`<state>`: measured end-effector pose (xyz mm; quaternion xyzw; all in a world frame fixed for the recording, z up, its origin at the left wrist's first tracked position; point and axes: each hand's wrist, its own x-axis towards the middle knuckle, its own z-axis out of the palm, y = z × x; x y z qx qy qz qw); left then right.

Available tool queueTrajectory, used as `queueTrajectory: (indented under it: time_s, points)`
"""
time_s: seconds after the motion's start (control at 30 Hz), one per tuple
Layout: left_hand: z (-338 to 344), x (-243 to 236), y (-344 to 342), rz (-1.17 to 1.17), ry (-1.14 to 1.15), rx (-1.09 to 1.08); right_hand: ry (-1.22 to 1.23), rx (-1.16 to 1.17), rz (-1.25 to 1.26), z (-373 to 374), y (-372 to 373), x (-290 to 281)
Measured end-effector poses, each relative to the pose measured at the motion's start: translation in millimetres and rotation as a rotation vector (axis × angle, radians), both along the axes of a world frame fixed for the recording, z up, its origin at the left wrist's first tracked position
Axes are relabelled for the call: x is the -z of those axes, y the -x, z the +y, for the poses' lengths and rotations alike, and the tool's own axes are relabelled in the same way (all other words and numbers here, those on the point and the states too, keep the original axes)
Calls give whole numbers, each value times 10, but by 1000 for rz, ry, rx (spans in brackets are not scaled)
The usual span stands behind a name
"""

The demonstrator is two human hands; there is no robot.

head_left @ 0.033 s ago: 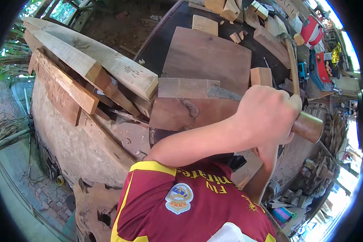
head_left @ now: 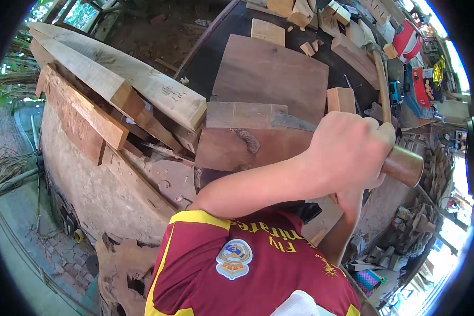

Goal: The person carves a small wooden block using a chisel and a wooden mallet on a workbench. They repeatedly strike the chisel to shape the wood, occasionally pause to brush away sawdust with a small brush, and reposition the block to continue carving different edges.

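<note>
Brown and smooth, a cylindrical handle point(head_left: 402, 166) juts from the curled fingers of the left hand point(head_left: 350, 147), which seems to grasp it and hides most of the right hand point(head_left: 348, 198), whose grip I cannot tell. Leftward, a grey blade point(head_left: 295, 122) overlaps 1 end of the wooden block point(head_left: 237, 115) lying across a brown board point(head_left: 271, 71), toward the near edge of the table point(head_left: 201, 73). Nothing visible clamps that block, so a hard push could skid it and bump knuckles against the long wooden shaft point(head_left: 381, 87).
</note>
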<state>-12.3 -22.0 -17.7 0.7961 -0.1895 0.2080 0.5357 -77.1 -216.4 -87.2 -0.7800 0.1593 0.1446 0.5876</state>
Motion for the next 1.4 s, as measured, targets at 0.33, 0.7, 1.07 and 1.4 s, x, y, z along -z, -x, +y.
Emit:
queueTrajectory:
  time_s: [0.33,0.7,1.07,1.4]
  points:
    - [101,-53,-21,-4,87,-65,1,32,37,1,-46,-31]
    - [134,-98,-90,-1,203,-160,17,34,68,10,-28,-31]
    - [95,-63,-157,-40,298,-226,319,-2,-66,-153,-11,-96]
    - [123,-71,-129,14,224,-203,864,522,-1133,-900,-422,-1608]
